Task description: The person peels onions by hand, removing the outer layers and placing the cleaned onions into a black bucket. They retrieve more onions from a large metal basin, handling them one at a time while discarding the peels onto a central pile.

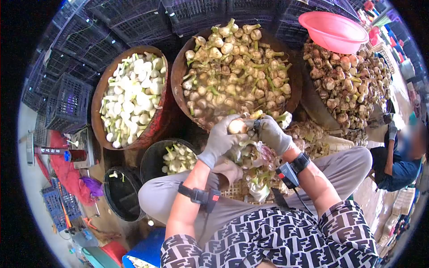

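Shirt: a black-and-white patterned shirt (pixel 268 236) lay closest, above grey trousers (pixel 167 192) with the knees spread wide; both forearms reached forward from it.
Left hand: the gloved left hand (pixel 223 138) was closed round a garlic bulb (pixel 237 126); its pale, rounded face showed between the two gloves, over the lap side of the middle basin (pixel 177 85).
Right hand: the gloved right hand (pixel 273 136) was curled shut on a small dark piece (pixel 256 124) beside the bulb; what that piece was, I could not tell.
Bulb: it looked light and firm, its papery skin likely to slip or flake against the glove; the rounded sides seemed the best hold, with the cut-looking face left free.
Skins: loose leafy scraps (pixel 254 156) sat just below the hands, soft and apt to crumple.
Basins: the middle one bore brownish bulbs in murky water; the red-sided basin (pixel 154 129) on the left held whiter bulbs; dirtier bulbs (pixel 353 85) were heaped on the right, near a pink basin (pixel 333 31).
Buckets: a black bucket (pixel 148 167) with trimmed bulbs stood by the left knee.
Co-worker: another person (pixel 397 172) sat well apart on the right.
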`<state>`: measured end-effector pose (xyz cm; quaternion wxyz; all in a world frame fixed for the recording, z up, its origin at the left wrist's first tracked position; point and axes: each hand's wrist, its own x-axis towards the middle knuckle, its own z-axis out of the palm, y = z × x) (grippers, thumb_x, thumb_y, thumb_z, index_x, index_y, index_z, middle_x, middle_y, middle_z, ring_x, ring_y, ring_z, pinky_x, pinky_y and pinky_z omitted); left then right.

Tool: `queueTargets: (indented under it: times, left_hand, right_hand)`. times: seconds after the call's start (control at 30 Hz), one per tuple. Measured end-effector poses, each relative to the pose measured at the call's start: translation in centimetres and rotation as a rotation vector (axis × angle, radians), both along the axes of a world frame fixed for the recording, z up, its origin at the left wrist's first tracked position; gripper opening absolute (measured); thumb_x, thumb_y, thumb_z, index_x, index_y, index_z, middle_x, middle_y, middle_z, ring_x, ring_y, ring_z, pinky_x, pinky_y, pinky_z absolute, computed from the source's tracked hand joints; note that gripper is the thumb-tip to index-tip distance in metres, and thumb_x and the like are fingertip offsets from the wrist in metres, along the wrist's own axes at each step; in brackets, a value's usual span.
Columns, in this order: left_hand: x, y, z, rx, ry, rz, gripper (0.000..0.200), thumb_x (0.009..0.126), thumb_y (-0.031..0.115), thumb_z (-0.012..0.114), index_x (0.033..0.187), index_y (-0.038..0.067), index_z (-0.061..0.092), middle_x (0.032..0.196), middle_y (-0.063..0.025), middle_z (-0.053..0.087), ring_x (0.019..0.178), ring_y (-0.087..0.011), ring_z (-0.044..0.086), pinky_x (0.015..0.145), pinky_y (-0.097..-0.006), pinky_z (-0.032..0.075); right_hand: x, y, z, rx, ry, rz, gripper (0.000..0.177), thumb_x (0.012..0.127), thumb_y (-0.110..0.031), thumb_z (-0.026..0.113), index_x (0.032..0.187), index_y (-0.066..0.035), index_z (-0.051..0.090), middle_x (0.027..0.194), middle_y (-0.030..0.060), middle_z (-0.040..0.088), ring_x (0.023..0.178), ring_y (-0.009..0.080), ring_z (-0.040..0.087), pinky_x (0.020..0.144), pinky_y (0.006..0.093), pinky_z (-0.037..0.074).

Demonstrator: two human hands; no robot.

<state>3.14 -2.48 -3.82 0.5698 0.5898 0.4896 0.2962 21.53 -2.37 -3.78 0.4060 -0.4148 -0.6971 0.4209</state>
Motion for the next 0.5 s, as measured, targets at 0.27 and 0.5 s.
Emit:
queueTargets:
  times: [0.27,0.5]
  left_hand:
    - [-0.7,0.4,-1.6,-0.054,-0.152,-0.011,0.057,0.065,0.017,0.079,0.113,0.000,0.053,0.101,-0.0012,0.058,0.088,-0.0078,0.053,0.080,-0.0216,0.044]
    - [-0.3,-0.1,-1.6,-0.049,-0.131,0.021,0.055,0.065,0.012,0.078,0.113,0.004,0.053,0.098,-0.0017,0.060,0.088,-0.0080,0.053,0.079,-0.0213,0.044]
  right_hand:
    - [0.3,-0.8,0.0,-0.195,-0.017,0.091,0.021,0.082,-0.001,0.056,0.102,-0.001,0.062,0.088,0.0014,0.065,0.073,0.0061,0.054,0.067,0.0216,0.046]
    - [0.6,-0.9,-1.7,-0.118,-0.020,0.091,0.032,0.076,0.001,0.059,0.106,-0.005,0.061,0.103,0.0084,0.064,0.089,0.0162,0.061,0.081,0.0257,0.046]
